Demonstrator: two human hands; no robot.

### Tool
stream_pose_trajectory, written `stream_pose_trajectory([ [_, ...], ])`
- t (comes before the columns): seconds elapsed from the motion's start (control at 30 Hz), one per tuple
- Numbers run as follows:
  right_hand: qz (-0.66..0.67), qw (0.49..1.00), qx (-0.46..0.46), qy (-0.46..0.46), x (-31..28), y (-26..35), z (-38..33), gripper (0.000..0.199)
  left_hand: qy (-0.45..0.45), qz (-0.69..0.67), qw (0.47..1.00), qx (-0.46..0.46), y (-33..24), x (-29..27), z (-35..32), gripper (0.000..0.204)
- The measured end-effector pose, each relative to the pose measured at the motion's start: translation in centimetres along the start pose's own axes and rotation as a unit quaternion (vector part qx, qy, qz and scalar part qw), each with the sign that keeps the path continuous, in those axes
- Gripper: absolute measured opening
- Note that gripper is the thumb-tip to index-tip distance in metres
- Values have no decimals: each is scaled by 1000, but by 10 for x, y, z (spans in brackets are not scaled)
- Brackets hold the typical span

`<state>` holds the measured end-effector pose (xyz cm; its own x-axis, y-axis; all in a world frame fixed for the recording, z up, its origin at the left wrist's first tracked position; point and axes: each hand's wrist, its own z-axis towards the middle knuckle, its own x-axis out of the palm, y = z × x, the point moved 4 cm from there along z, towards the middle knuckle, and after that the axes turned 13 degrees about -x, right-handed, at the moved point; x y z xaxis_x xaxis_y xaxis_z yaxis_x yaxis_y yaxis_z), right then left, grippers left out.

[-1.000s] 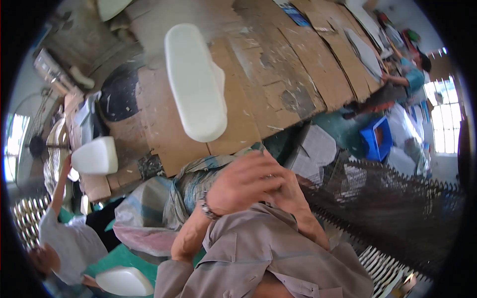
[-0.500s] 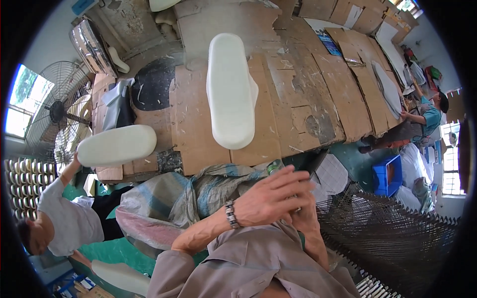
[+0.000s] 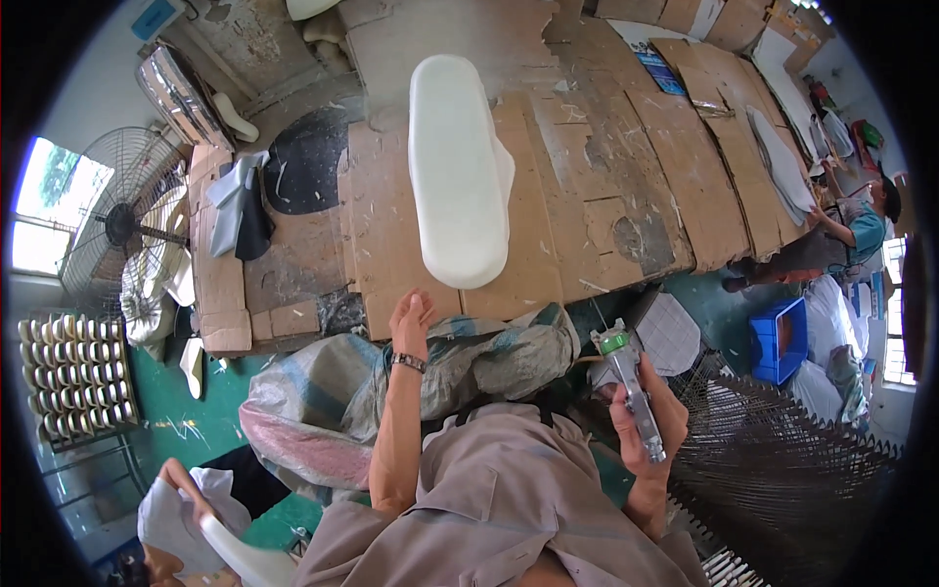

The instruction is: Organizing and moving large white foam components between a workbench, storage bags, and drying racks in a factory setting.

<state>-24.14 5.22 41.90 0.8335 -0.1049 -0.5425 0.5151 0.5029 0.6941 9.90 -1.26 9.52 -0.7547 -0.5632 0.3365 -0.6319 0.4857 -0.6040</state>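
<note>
A long white foam pad [image 3: 453, 176] with rounded ends lies lengthwise on the cardboard-covered table [image 3: 396, 210]. A corner of a second pale piece juts out beneath its right side. My left hand [image 3: 411, 326] is raised at the table's near edge, just short of the pad's lower end, its fingers loosely apart with nothing in them. On the right, my right hand [image 3: 646, 416] grips a silver spray gun [image 3: 631, 386] with a green part near its top. The gun is held off the table, over the floor side.
Crumpled woven sacking [image 3: 333, 391] hangs along the near edge. A dark spiky rack [image 3: 773, 440] stands close at my right, a caged fan [image 3: 119, 223] at the left. One co-worker [image 3: 186, 514] holds a white pad lower left; another person [image 3: 861, 220] works far right.
My hands have parted: the left moved left to the table edge, the right lowered with the spray gun now plainly visible. The left co-worker's pad has left the table.
</note>
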Motion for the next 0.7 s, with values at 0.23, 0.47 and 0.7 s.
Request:
stream_pose_trajectory([
  [0.23, -29, 999, 19, -4, -14, -4, -17, 52, 43, -82, 994, -61, 30, 4, 32, 46],
  [0.47, 36, 995, 42, 78, -18, -8, -34, 50, 83, -195, 976, -59, 32, 17, 49, 45],
  [0.7, 52, 990, 22, 126, -21, -7, -43, 55, 141, -193, 970, -33, 24, 26, 54, 43],
])
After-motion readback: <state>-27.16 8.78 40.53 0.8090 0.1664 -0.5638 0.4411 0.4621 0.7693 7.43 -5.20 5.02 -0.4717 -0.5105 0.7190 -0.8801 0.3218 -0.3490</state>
